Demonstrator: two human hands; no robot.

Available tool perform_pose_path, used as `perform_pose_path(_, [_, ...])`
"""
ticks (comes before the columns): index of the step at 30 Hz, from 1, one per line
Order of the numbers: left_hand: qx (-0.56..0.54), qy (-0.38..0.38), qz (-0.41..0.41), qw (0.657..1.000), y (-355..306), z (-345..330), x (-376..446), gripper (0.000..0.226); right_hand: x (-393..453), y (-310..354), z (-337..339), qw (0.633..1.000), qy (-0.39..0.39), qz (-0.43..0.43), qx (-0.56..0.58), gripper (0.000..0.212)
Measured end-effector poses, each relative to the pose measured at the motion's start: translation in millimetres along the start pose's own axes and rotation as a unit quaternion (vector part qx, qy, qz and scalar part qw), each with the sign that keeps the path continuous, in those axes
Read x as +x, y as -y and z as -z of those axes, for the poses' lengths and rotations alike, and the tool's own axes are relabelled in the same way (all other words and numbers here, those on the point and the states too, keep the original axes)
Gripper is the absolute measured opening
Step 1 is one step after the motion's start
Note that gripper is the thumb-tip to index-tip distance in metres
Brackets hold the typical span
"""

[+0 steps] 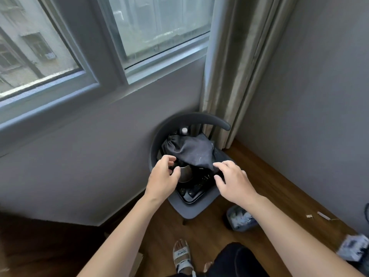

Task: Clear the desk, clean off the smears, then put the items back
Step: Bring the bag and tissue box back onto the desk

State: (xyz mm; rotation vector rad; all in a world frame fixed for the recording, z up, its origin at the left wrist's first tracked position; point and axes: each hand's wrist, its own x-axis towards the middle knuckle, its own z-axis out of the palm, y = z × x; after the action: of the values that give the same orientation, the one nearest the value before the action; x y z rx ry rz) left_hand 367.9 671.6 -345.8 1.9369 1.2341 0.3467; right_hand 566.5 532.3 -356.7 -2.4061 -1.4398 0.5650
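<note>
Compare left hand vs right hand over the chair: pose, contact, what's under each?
The left hand hovers by the metal kettle, fingers curled loosely around nothing; the right hand has fingers spread, its fingertips at the edge of the dark cloth bag. The left hand sits over the kettle's side; the right hand is above the black tray. Both reach over the dark chair, palms down.

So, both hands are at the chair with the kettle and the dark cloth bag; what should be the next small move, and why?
Probably the left hand should close on the kettle. Its curled fingers are right at the kettle's top, apparently gripping nothing yet, while the right hand touches the edge of the dark cloth bag draped partly over the kettle on the chair. That bag would have to be kept clear for a clean lift.
</note>
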Motion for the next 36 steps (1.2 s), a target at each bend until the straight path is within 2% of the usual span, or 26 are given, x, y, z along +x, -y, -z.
perform_pose_path(6, [-0.035, -0.023, 0.074, 0.996, 8, -29, 70, 0.029, 73, -52, -8, 0.999, 0.008, -0.035, 0.040, 0.044])
perform_pose_path(13, [-0.077, -0.062, 0.166, 0.981, 40, -92, 134, 0.030, 172, -129, -64, 0.988, 0.016, -0.111, 0.109, 0.048])
perform_pose_path(17, [-0.047, -0.059, 0.189, 0.979, 64, -128, 160, 0.042, 215, -160, -104, 0.984, 0.069, -0.146, 0.077, 0.067])
perform_pose_path(21, [-0.093, -0.076, 0.215, 0.969, 78, -148, 183, 0.050, 245, -178, -136, 0.975, 0.116, -0.174, 0.074, 0.085])
perform_pose_path(26, [-0.168, -0.095, 0.210, 0.958, 100, -166, 203, 0.062, 263, -192, -159, 0.973, 0.133, -0.171, 0.075, 0.081])
perform_pose_path(31, [-0.177, -0.144, 0.168, 0.959, 89, -166, 209, 0.062, 266, -193, -162, 0.972, 0.103, -0.187, 0.095, 0.069])
perform_pose_path(36, [-0.211, -0.170, 0.127, 0.954, 58, -160, 204, 0.063, 256, -188, -142, 0.979, 0.081, -0.177, 0.065, 0.068])
